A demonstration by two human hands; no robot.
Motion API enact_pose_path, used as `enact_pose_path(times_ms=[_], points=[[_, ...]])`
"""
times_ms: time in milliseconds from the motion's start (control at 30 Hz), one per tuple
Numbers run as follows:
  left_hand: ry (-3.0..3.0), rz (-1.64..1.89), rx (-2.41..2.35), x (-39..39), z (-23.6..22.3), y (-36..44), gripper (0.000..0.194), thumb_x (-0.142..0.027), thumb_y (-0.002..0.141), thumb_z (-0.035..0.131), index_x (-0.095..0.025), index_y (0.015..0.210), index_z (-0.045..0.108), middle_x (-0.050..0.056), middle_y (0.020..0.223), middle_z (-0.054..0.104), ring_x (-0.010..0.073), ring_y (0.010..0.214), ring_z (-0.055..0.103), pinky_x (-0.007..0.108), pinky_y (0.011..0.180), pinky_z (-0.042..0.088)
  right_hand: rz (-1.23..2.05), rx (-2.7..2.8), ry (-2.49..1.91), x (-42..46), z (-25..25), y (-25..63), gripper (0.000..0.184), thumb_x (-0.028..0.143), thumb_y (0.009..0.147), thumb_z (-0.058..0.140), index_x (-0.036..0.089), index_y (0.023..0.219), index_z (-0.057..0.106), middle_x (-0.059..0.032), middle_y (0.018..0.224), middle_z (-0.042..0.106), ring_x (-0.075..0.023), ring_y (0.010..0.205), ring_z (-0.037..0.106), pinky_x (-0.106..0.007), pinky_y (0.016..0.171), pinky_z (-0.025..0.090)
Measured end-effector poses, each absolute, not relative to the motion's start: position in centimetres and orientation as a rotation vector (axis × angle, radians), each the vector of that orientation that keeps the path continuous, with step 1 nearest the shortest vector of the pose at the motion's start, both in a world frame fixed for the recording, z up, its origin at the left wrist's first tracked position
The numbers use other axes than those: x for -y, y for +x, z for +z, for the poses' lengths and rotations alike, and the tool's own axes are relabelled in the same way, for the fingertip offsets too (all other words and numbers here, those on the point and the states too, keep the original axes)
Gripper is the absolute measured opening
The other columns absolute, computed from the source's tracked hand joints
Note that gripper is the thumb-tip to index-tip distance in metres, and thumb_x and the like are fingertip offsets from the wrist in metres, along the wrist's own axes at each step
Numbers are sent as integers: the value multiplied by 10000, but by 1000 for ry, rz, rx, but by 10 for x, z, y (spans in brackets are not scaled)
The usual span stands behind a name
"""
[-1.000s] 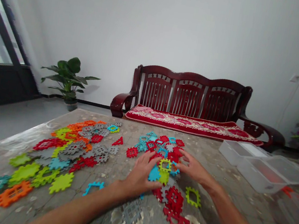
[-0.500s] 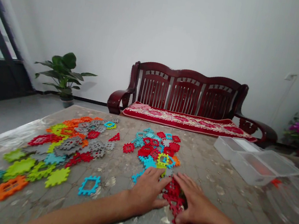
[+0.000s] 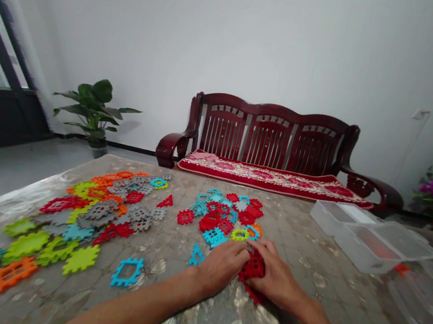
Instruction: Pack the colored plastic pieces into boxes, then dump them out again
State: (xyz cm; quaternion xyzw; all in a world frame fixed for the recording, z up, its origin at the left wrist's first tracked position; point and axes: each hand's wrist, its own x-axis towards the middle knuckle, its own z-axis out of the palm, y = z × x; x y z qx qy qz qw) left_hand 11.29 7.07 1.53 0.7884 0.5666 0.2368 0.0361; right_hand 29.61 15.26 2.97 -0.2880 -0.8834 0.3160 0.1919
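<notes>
Both of my hands rest on a small heap of red toothed plastic tiles (image 3: 252,270) on the marbled table (image 3: 307,265). My left hand (image 3: 221,267) curls its fingers over the heap's left side. My right hand (image 3: 276,277) covers the right side, fingers bent and pressed onto the red tiles. Just beyond my fingertips lie a cluster of red and blue tiles (image 3: 224,213) and a small green square frame tile (image 3: 239,235). A blue triangle tile (image 3: 196,255) lies left of my left hand.
A big spread of orange, grey, green and red tiles (image 3: 101,203) covers the table's left half, with a blue square frame (image 3: 127,272) nearer me. Clear plastic boxes (image 3: 370,237) stand at the right. Behind the table are a wooden bench (image 3: 273,144) and potted plants (image 3: 95,108).
My hands pulled back from the far tile cluster toward me, gathering the scattered red tiles into a tight heap beneath them. The view shifted slightly.
</notes>
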Motion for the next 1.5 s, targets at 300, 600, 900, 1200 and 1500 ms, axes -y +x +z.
enact_pose_path(times_ms=[300,600,900,1200,1500], points=[[2136,1106,-1832,-95,47,98,275,-103,988,458,-240,1127,651,53,1190,710,188,1148,656,314,1028,528,972,2130,-908,-187,42,249,458,206,662,690,226,1118,731,-89,1143,729,-286,1108,666,-481,1067,496],[1973,941,-2084,-36,58,49,328,-317,886,704,-234,1202,676,100,1295,696,314,1261,616,526,1135,452,1183,2360,-833,-190,54,286,882,295,594,827,258,1443,594,-134,1515,557,-369,1398,505,-572,1190,363],[1995,137,-2142,12,40,70,880,-538,759,857,-314,1525,487,164,1636,403,436,1506,356,649,1211,296,878,2979,-930,-138,46,337,1055,335,581,890,259,1552,485,-150,1676,347,-412,1531,286,-572,1242,235],[2403,182,-2015,-6,24,64,371,-304,972,672,-250,1328,581,71,1245,655,281,1148,592,424,1012,507,680,2719,-743,-140,39,320,448,139,771,608,237,1191,730,-76,1103,708,-247,1059,639,-382,984,494],[2146,583,-2137,-31,25,61,112,-254,949,641,-208,1049,662,57,1051,683,239,1017,643,347,903,524,790,2291,-826,-186,44,253,540,264,741,688,212,1278,692,-110,1261,700,-288,1153,654,-450,1036,499]])
